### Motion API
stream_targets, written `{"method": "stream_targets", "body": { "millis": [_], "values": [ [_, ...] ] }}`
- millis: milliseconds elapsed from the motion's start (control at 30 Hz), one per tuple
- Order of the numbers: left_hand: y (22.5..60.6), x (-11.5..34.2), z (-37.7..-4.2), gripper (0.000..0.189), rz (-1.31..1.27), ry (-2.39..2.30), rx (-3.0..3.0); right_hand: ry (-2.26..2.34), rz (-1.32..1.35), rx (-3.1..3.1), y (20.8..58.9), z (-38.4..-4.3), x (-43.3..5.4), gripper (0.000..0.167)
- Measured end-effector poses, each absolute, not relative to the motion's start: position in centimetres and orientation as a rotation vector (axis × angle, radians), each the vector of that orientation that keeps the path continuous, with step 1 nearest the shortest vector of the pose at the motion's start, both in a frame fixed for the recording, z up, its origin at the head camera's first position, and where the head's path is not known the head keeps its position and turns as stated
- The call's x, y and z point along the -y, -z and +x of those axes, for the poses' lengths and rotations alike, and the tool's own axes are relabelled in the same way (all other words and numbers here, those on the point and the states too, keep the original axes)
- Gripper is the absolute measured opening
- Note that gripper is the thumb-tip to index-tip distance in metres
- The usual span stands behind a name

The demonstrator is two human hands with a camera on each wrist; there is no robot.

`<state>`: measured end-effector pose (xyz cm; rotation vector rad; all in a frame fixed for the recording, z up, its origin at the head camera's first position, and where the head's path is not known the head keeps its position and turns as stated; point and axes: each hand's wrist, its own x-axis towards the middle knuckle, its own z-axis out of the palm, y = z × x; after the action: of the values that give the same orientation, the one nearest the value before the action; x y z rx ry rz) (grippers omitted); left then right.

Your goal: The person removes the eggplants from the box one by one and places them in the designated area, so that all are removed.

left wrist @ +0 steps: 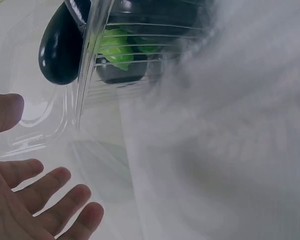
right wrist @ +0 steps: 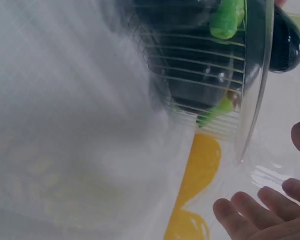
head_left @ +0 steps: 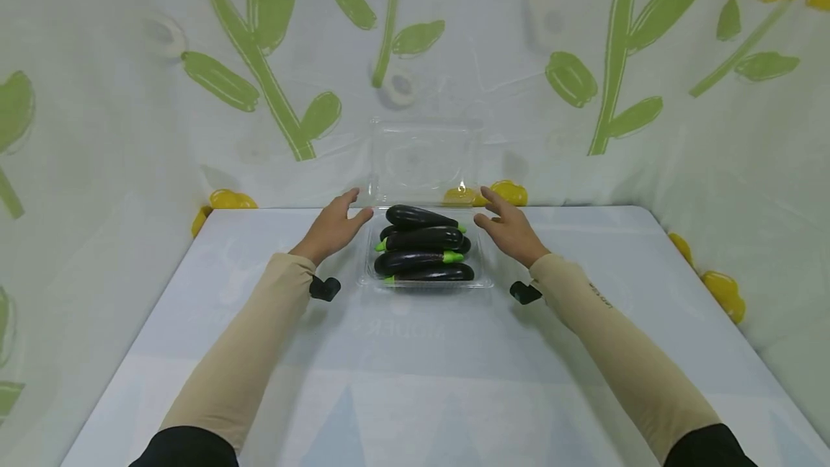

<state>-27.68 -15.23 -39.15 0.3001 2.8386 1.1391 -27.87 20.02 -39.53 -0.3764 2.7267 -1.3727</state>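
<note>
Left grip [head_left: 328,229], right grip [head_left: 511,232]: you're holding both spread
Clear box [head_left: 481,261]: likely flexing, sides offering hold
Eggplants [head_left: 424,239]: likely sliding

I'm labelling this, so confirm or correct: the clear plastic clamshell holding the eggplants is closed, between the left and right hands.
Not closed: the clear plastic clamshell is open; the head view shows its lid raised behind the eggplants. It does hold them, between the left hand and the right hand.
</note>
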Motion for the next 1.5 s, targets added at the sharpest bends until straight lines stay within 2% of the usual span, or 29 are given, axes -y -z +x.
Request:
{"method": "stream_targets", "body": {
  "millis": [300, 600, 933, 1233, 1500],
  "values": [
    [39.1, 16.1, -23.9, 0.082, 0.355, -0.944, -2.921, 1.279, -0.489, -2.847, 37.8, -27.8, -20.4, 0.066],
    [39.9, 15.8, -19.9, 0.097, 0.426, -0.835, -2.918, 0.98, -0.83, -2.939, 35.5, -27.4, -18.5, 0.075],
    [40.9, 14.9, -19.1, 0.099, 0.447, -0.707, -2.942, 0.768, -0.934, -2.809, 33.4, -28.6, -15.3, 0.074],
    [41.0, 14.7, -18.9, 0.099, 0.409, -0.766, -2.898, 0.735, -0.937, -2.714, 34.6, -30.6, -13.0, 0.064],
    [40.8, 14.9, -19.0, 0.098, 0.388, -0.797, -2.873, 0.685, -0.938, -2.703, 34.9, -31.4, -11.7, 0.061]
  ]
}}
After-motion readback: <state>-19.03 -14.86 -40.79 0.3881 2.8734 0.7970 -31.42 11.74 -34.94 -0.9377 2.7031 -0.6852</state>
